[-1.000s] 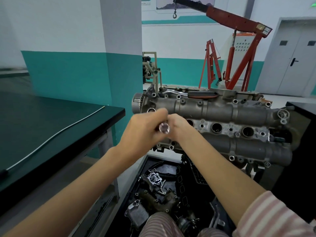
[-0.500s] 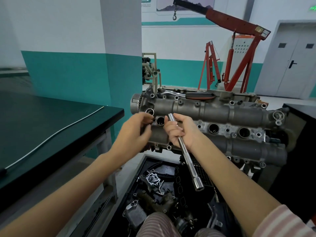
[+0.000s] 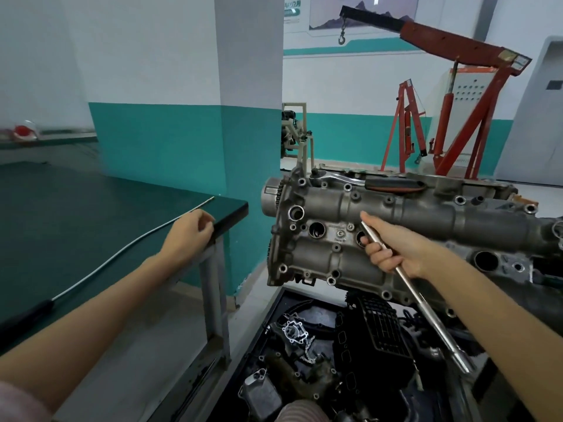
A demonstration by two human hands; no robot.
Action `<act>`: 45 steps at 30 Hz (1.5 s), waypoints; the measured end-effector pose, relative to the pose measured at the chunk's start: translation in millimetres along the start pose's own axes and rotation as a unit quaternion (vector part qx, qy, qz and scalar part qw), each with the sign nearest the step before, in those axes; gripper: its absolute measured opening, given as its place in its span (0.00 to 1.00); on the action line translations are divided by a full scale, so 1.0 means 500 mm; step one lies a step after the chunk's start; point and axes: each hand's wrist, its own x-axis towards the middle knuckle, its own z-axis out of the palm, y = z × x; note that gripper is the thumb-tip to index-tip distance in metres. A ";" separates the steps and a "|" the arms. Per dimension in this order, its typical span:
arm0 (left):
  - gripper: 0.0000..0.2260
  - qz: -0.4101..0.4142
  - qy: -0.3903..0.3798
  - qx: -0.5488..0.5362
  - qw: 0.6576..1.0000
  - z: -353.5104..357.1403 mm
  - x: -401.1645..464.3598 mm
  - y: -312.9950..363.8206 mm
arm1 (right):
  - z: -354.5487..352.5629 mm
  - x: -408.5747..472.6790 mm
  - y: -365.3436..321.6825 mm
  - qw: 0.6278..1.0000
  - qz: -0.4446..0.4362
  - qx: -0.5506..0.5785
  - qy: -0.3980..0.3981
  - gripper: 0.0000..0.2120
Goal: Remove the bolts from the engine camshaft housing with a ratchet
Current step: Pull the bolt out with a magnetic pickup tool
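The grey cast-metal camshaft housing [image 3: 396, 220] ran out past the right edge, so its far end was cut off. In front of it, the right hand [image 3: 396, 251] wrapped around the long chrome extension bar [image 3: 426, 312] and hid the bar's middle. To the left of the housing, the left hand [image 3: 189, 233] had its fingers curled at the corner of the dark green tabletop [image 3: 91, 214]; whatever it pinched was too small to tell. Below the housing, the jumbled dark parts in the black tray [image 3: 262, 324] were cut off by the bottom edge.
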 end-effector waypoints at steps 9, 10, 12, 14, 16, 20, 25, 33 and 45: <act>0.12 -0.050 -0.052 0.177 0.982 -0.027 0.067 -0.103 | 0.040 0.019 -0.006 0.965 -0.094 -0.228 0.089 0.23; 0.14 -0.073 -0.066 0.214 0.972 -0.031 0.070 -0.123 | 0.041 0.020 -0.006 0.963 -0.094 -0.235 0.090 0.23; 0.17 -0.127 -0.103 0.279 0.946 -0.038 0.068 -0.169 | 0.042 0.023 -0.005 0.964 -0.090 -0.234 0.093 0.24; 0.19 -0.180 -0.123 0.307 0.926 -0.042 0.063 -0.213 | 0.040 0.026 -0.003 0.965 -0.087 -0.227 0.095 0.26; 0.18 -0.202 -0.119 0.333 0.913 -0.040 0.061 -0.245 | 0.039 0.027 -0.004 0.968 -0.083 -0.218 0.096 0.27; 0.13 -0.199 -0.095 0.380 0.898 -0.031 0.070 -0.269 | 0.036 0.024 -0.006 0.972 -0.071 -0.206 0.090 0.29; 0.12 -0.225 -0.099 0.333 0.910 -0.023 0.086 -0.273 | 0.037 0.016 -0.012 0.972 -0.067 -0.211 0.077 0.28; 0.08 -0.180 0.031 0.220 0.958 -0.027 0.107 -0.231 | 0.040 0.016 -0.010 0.972 -0.069 -0.209 0.088 0.27; 0.16 -0.284 -0.022 -0.406 0.868 -0.113 0.102 -0.050 | 0.042 0.027 -0.004 0.971 -0.081 -0.202 0.102 0.27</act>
